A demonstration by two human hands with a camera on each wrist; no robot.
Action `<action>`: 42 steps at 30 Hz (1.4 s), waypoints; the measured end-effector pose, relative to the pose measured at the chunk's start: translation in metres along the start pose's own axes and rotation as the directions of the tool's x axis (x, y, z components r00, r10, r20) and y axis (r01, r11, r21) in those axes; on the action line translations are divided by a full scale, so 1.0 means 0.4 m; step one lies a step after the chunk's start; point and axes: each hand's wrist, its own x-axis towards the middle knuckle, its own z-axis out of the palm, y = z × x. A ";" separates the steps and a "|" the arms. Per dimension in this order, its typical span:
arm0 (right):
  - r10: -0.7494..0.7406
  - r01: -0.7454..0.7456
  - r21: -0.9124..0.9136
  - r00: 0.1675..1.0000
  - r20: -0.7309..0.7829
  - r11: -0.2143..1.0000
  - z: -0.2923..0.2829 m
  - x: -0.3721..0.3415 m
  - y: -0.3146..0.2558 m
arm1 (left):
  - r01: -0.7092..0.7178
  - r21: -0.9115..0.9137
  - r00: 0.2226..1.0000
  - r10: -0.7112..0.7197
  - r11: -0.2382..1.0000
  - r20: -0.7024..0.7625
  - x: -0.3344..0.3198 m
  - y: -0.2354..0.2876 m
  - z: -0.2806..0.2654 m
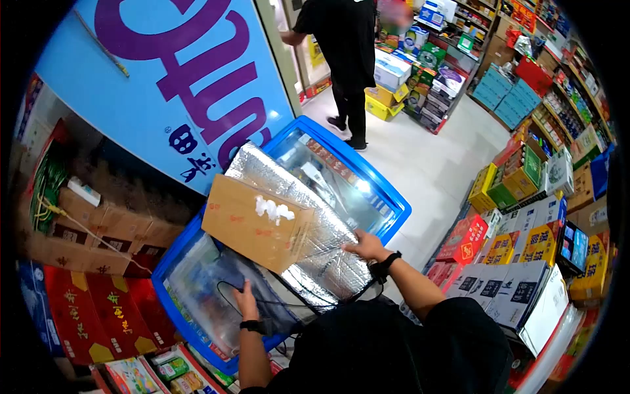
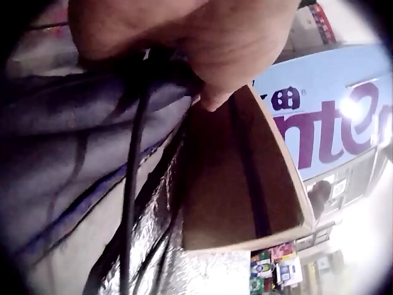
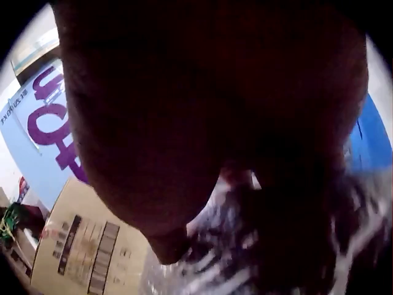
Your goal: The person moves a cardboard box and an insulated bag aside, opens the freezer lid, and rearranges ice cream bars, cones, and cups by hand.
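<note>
Head view: person in black is leaning over a blue-rimmed freezer (image 1: pixel 403 213). Foil sheet (image 1: pixel 335 266) is lying slantwise across the glass top, carton (image 1: pixel 249 220) is resting on it, white patch showing on the carton's upper face. Right hand (image 1: pixel 369 248) is pinching the foil sheet's edge, narrow grip, well apart from the carton. Left hand (image 1: pixel 247 303) is holding the dark cloth (image 1: pixel 272 312) beside the carton's lower end. Black cord (image 1: pixel 223 285) is looping past that hand and running over the cloth. Both wrists are wearing black bands. Blue sign (image 1: pixel 262 79) is standing behind the freezer, purple lettering on it. Another person (image 1: pixel 351 49), also in black, is standing beyond the freezer. Red boxes (image 1: pixel 111 315) are sitting lower left, stacked cartons (image 1: pixel 508 282) are filling the right side.

Left wrist view: left hand is filling the top, fingers curling over the bunched cloth, one fingertip reaching the carton's edge. Carton is showing a shadowed brown side with a dark strip running down it. Cord is hanging in front of the cloth; foil sheet is shining below, next to the carton.

Right wrist view: right hand is covering most of the middle, very dark. One fingertip is pressing on crinkled foil; can't tell how the other fingers are lying. Carton is sitting just beside, printed side showing, blue sign behind it.
</note>
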 end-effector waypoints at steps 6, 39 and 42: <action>-0.078 0.085 0.025 0.979 -0.187 0.996 -0.122 -0.007 0.040 | 0.047 0.084 0.999 -0.046 0.995 -0.014 -0.133 -0.125 -0.050; -0.169 0.381 0.269 0.799 -0.577 0.884 -1.340 -0.426 -0.032 | 0.129 -0.052 0.981 -0.119 0.990 0.156 -0.291 -0.090 0.044; -0.080 0.381 0.384 0.790 -0.608 0.841 -1.431 -0.452 -0.050 | 0.245 -0.331 0.944 -0.146 0.911 0.296 -0.280 -0.011 0.148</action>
